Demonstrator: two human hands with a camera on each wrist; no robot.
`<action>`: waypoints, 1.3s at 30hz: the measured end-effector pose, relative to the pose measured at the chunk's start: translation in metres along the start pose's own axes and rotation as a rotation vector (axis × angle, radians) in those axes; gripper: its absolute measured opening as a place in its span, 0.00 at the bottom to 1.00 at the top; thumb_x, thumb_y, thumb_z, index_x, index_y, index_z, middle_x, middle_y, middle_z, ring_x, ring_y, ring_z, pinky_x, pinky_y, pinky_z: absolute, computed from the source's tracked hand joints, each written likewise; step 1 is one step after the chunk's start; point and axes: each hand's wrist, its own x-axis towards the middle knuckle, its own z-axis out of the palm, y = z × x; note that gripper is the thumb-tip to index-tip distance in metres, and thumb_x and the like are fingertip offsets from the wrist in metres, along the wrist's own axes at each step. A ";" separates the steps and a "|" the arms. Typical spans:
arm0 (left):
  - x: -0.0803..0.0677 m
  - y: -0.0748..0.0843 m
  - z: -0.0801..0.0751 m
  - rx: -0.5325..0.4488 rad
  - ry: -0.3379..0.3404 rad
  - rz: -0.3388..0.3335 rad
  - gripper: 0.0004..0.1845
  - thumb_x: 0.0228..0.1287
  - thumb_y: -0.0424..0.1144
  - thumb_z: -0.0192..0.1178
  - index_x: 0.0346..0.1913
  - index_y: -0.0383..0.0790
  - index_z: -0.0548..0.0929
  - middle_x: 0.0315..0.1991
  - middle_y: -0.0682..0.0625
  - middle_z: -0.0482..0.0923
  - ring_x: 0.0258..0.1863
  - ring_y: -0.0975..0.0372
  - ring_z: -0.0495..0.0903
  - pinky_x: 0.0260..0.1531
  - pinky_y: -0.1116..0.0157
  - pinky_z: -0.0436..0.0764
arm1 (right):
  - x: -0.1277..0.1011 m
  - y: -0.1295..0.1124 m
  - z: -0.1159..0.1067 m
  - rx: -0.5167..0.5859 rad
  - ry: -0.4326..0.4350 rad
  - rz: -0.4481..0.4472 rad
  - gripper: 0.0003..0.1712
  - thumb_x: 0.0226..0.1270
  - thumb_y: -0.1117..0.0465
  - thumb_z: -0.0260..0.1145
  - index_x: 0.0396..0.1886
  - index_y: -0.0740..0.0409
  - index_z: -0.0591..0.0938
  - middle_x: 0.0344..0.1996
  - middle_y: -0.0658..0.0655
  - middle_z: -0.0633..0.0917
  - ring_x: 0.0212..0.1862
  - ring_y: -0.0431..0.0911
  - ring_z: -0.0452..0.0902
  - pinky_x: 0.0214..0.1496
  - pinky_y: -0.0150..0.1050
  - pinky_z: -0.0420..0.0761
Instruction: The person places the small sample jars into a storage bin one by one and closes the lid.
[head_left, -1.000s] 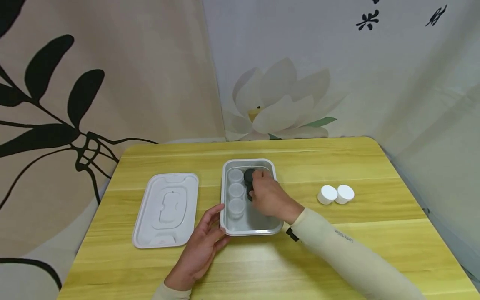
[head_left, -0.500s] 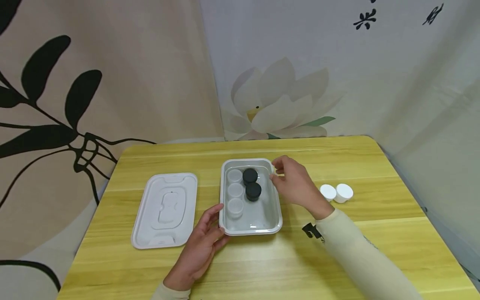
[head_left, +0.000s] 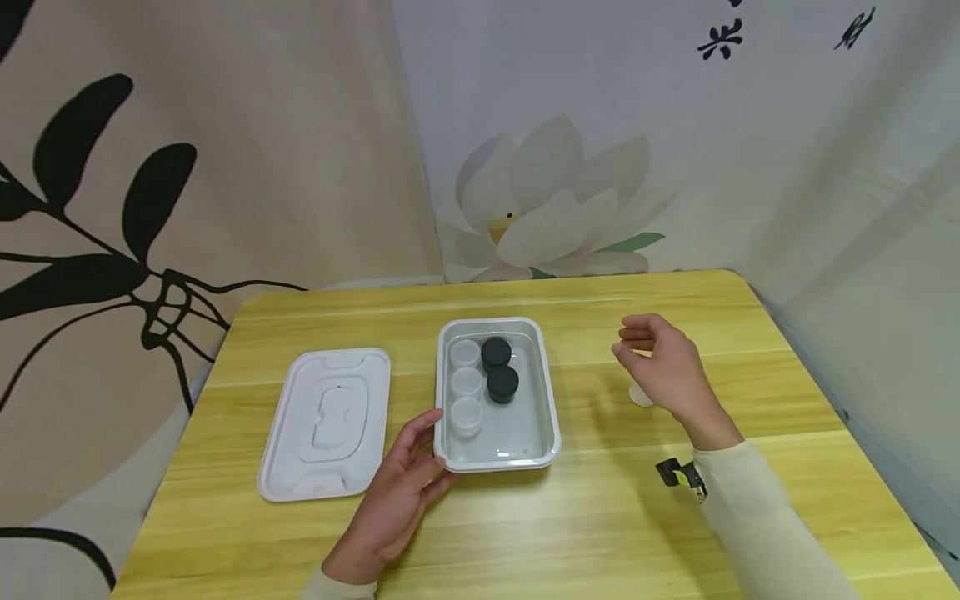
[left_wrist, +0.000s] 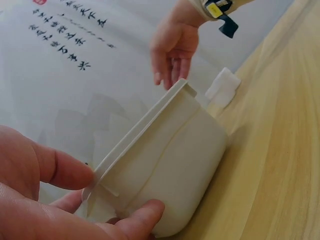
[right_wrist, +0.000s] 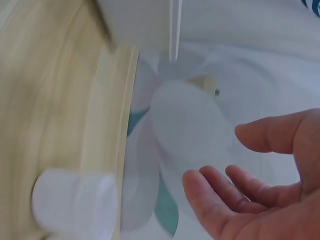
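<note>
A white rectangular plastic container (head_left: 535,400) stands in the middle of the table. Inside it are three small jars with clear or whitish lids (head_left: 467,382) in a left column, and two black-lidded jars (head_left: 502,382) beside them. My left hand (head_left: 400,492) grips the container's near left corner, fingers and thumb on its rim and wall. My right hand (head_left: 666,367) hovers right of the container with loosely bent fingers and nothing between them. A white jar (head_left: 641,395) lies partly hidden under that hand; white jars (right_wrist: 75,202) also appear in the right wrist view.
A white lid (head_left: 326,425) lies flat on the wooden table (head_left: 570,533), left of the container. Behind the table's far edge hangs a printed cloth (head_left: 570,100). A small black device (head_left: 681,475) is strapped at my right wrist.
My right hand has left the black-lidded jars in the container and moved right, over the white jars. The left hand stays at the container's corner.
</note>
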 end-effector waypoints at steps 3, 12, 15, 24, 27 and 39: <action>0.000 0.000 0.000 0.001 0.003 -0.002 0.32 0.77 0.25 0.50 0.79 0.48 0.62 0.77 0.40 0.59 0.70 0.50 0.71 0.61 0.59 0.81 | -0.005 0.019 -0.010 -0.013 0.059 0.017 0.30 0.81 0.53 0.62 0.73 0.64 0.72 0.64 0.69 0.81 0.66 0.65 0.78 0.63 0.62 0.79; 0.001 -0.001 0.000 0.003 -0.005 -0.007 0.32 0.77 0.26 0.51 0.79 0.48 0.62 0.78 0.41 0.59 0.70 0.50 0.71 0.58 0.61 0.81 | -0.026 0.089 -0.040 -0.056 0.150 0.186 0.34 0.80 0.49 0.63 0.74 0.67 0.72 0.68 0.73 0.77 0.67 0.68 0.74 0.48 0.33 0.75; 0.000 0.000 0.000 0.010 -0.007 -0.007 0.33 0.76 0.25 0.50 0.80 0.48 0.62 0.78 0.41 0.57 0.70 0.50 0.70 0.56 0.63 0.82 | -0.031 0.101 -0.040 -0.028 0.126 0.216 0.37 0.80 0.49 0.63 0.76 0.69 0.69 0.70 0.75 0.75 0.69 0.70 0.72 0.44 0.25 0.74; -0.001 0.002 0.001 0.010 0.001 -0.006 0.35 0.75 0.23 0.50 0.80 0.48 0.60 0.77 0.38 0.57 0.69 0.49 0.72 0.57 0.62 0.82 | -0.033 0.125 -0.028 0.193 0.082 0.250 0.37 0.76 0.54 0.70 0.75 0.69 0.68 0.65 0.67 0.77 0.48 0.25 0.74 0.46 0.23 0.83; -0.001 0.002 0.001 0.006 0.011 -0.006 0.35 0.75 0.23 0.51 0.80 0.50 0.61 0.77 0.38 0.58 0.68 0.50 0.73 0.56 0.62 0.82 | -0.031 0.132 -0.024 0.240 0.077 0.241 0.37 0.74 0.57 0.71 0.74 0.70 0.68 0.59 0.56 0.80 0.47 0.22 0.74 0.47 0.23 0.83; -0.001 0.003 -0.001 0.016 0.006 0.002 0.36 0.75 0.24 0.51 0.81 0.48 0.59 0.77 0.36 0.57 0.67 0.51 0.75 0.55 0.63 0.83 | -0.022 0.134 -0.016 0.258 0.058 0.222 0.41 0.73 0.56 0.74 0.76 0.69 0.67 0.57 0.53 0.78 0.47 0.25 0.75 0.46 0.23 0.83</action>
